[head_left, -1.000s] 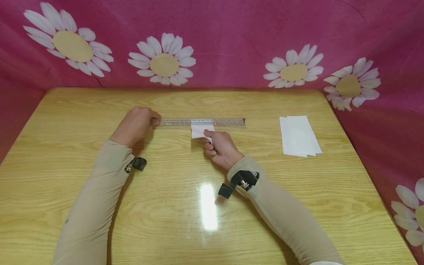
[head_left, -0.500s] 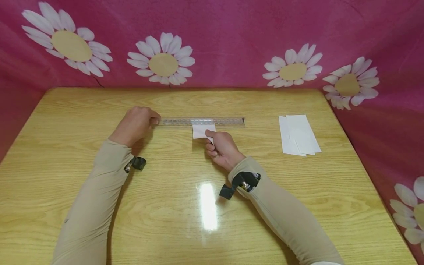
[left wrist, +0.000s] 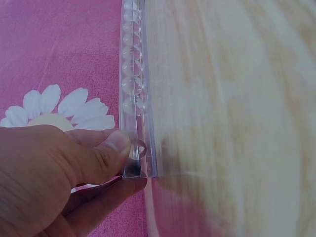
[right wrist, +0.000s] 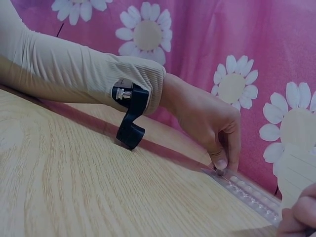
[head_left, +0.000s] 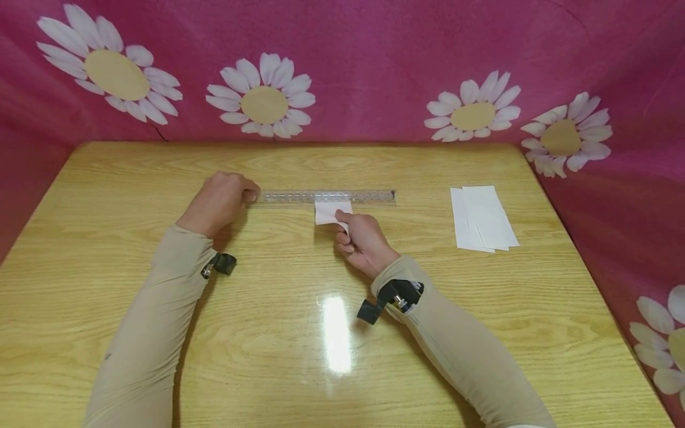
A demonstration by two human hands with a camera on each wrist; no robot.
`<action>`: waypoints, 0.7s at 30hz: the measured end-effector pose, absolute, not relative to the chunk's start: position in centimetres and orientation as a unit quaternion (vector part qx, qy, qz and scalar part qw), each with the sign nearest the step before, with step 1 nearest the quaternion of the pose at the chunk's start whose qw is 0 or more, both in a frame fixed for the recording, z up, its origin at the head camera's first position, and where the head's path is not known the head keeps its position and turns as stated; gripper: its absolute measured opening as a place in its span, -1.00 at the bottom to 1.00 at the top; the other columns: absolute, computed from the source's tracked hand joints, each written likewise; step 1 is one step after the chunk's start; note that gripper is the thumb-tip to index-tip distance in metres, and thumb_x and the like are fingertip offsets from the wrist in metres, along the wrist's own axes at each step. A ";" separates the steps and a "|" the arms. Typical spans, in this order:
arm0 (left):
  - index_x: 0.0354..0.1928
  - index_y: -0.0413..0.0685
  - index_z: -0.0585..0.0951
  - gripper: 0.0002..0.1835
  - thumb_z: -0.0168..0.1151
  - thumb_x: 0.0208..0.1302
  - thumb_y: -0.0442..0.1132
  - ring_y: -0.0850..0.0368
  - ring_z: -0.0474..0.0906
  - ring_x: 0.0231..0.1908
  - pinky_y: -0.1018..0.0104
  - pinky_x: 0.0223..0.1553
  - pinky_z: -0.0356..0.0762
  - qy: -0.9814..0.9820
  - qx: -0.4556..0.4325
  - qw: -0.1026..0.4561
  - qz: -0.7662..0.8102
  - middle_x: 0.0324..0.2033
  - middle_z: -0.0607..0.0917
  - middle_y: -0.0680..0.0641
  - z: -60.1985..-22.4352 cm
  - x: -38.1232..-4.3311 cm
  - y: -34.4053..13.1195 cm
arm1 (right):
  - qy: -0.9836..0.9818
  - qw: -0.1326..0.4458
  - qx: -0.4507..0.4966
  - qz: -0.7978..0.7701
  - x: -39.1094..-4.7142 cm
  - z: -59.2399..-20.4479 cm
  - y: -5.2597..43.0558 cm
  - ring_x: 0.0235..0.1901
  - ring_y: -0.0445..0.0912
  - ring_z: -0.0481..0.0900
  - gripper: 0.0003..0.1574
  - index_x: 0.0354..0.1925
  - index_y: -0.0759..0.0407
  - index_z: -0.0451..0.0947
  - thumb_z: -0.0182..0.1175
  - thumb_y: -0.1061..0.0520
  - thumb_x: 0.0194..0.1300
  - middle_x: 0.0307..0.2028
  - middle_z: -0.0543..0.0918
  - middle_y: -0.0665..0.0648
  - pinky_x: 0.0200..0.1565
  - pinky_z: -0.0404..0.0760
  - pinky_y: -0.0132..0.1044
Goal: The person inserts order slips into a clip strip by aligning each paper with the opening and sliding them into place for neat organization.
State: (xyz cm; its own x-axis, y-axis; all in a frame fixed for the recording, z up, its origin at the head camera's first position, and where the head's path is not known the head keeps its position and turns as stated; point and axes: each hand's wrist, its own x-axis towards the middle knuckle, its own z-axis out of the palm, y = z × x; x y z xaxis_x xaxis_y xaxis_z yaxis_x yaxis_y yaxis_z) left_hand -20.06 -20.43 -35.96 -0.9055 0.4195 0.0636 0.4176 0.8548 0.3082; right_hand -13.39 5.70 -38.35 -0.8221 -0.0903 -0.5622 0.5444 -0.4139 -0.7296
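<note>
A long clear plastic ruler (head_left: 369, 197), with a row of round bubble-like shapes along it, lies across the far half of the table. My left hand (head_left: 222, 199) pinches its left end; in the left wrist view the thumb (left wrist: 117, 143) presses on top and the fingers lie beneath. Between the thumb and curled fingers of my right hand (head_left: 364, 241) is a piece of white paper (head_left: 327, 213). The paper's far edge overlaps the ruler right of its middle, and its near part bends up off the table into the hand. The right wrist view shows only part of that hand (right wrist: 302, 212).
To the right lie a few overlapping white paper sheets (head_left: 484, 217) on the wooden table (head_left: 257, 333). A pink curtain with daisies (head_left: 369, 71) hangs behind the far edge and along the sides. Both wrists carry black camera mounts (head_left: 398, 294).
My right hand has slid slightly to the right with the white paper, along the ruler. My left hand and the ruler's position stay essentially the same.
</note>
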 end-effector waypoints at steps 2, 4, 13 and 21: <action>-0.08 -0.22 0.80 -0.74 0.17 0.35 -0.51 -0.16 0.69 -0.11 -0.10 0.08 0.64 0.963 0.217 0.002 0.158 -0.10 0.81 -0.26 -36.0 -20.1 -20.4 | 0.507 0.194 0.225 -0.809 -13.3 -38.3 5.8 -0.74 -0.31 0.19 -0.45 0.43 0.26 0.11 -0.03 0.15 0.62 -0.60 0.37 -0.04 -0.70 0.12 -0.51; -0.08 -0.22 0.80 -0.75 0.18 0.35 -0.51 -0.15 0.69 -0.13 -0.10 0.07 0.65 0.963 0.218 0.001 0.159 -0.11 0.81 -0.26 -36.0 -20.1 -20.4 | 0.509 0.193 0.226 -0.808 -13.2 -38.3 5.9 -0.74 -0.31 0.20 -0.45 0.44 0.25 0.12 -0.03 0.14 0.62 -0.60 0.38 -0.04 -0.70 0.12 -0.51; -0.11 -0.21 0.80 -0.74 0.16 0.34 -0.52 -0.12 0.67 -0.17 -0.06 0.04 0.65 0.963 0.217 -0.003 0.162 -0.14 0.82 -0.24 -36.2 -20.2 -20.5 | 0.507 0.189 0.226 -0.810 -13.1 -38.5 6.4 -0.74 -0.30 0.18 -0.43 0.45 0.23 0.09 -0.03 0.14 0.62 -0.60 0.37 -0.02 -0.71 0.11 -0.51; -0.08 -0.23 0.80 -0.75 0.18 0.35 -0.51 -0.16 0.71 -0.09 -0.09 0.09 0.65 0.962 0.218 -0.001 0.164 -0.09 0.82 -0.27 -36.0 -20.1 -20.4 | 0.506 0.184 0.217 -0.814 -13.2 -38.5 6.6 -0.76 -0.30 0.16 -0.75 0.15 0.20 0.18 -0.06 0.17 0.62 -0.61 0.35 -0.01 -0.71 0.08 -0.51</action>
